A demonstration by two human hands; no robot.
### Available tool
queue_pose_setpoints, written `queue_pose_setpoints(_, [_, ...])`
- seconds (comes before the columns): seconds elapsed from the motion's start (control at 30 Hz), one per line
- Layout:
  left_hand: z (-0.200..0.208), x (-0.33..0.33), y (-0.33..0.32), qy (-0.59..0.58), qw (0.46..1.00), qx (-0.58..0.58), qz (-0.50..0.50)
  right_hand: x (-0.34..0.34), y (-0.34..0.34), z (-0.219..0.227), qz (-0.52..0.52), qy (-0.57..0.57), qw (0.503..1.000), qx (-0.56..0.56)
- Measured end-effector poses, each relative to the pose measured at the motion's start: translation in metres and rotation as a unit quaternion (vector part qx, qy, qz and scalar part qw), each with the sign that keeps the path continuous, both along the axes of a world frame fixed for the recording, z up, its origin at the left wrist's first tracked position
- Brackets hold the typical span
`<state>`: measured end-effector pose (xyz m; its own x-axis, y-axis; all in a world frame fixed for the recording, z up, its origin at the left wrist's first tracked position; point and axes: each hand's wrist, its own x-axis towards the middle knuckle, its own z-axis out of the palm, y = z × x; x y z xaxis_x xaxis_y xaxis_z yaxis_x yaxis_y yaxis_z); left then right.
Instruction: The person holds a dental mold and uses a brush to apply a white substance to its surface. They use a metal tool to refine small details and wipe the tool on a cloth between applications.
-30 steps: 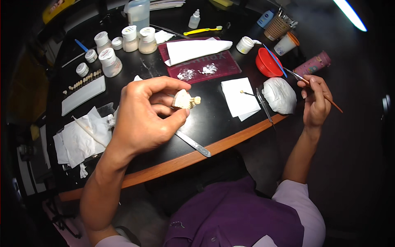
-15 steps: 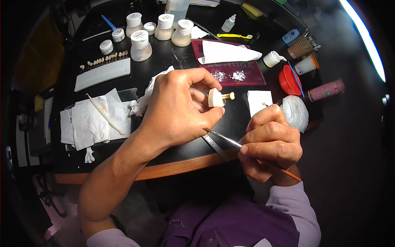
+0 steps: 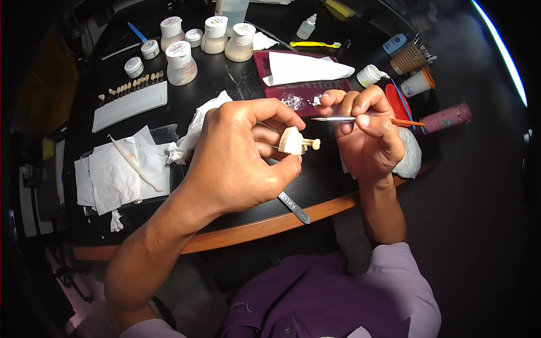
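ngl your black desk (image 3: 322, 179) has a nice wooden front edge (image 3: 253, 228), there's a bright white light strip (image 3: 503, 48) upper right, and the floor (image 3: 468, 242) beside you looks pretty dark

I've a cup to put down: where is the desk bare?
Bare desk shows between the metal tool and the right hand, by the wooden edge; another patch lies between the white tray and crumpled tissue. Crowded: around the lidded jars, rear left.

From afar, I see that the bare right hand (image 3: 369, 135) has risen; its thin orange-handled brush (image 3: 339, 119), before slanting, is now almost level, tip near the bare left hand (image 3: 236, 149).
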<state>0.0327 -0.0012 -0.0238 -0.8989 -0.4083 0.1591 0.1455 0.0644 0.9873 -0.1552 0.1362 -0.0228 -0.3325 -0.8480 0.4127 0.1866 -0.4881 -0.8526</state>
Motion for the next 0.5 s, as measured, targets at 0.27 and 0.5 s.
queue_pose_setpoints(0.27, [0.0028, 0.0006, 0.0053, 0.005, 1.0, 0.016, -0.014, 0.0032, -0.0033, -0.0073, 0.063, -0.045, 0.997, -0.017])
queue_pose_setpoints(0.5, [0.0062, 0.0009, 0.0053, 0.002, 0.999, 0.027, -0.035, -0.0001, -0.0019, -0.0077, 0.075, -0.067, 0.995, 0.003])
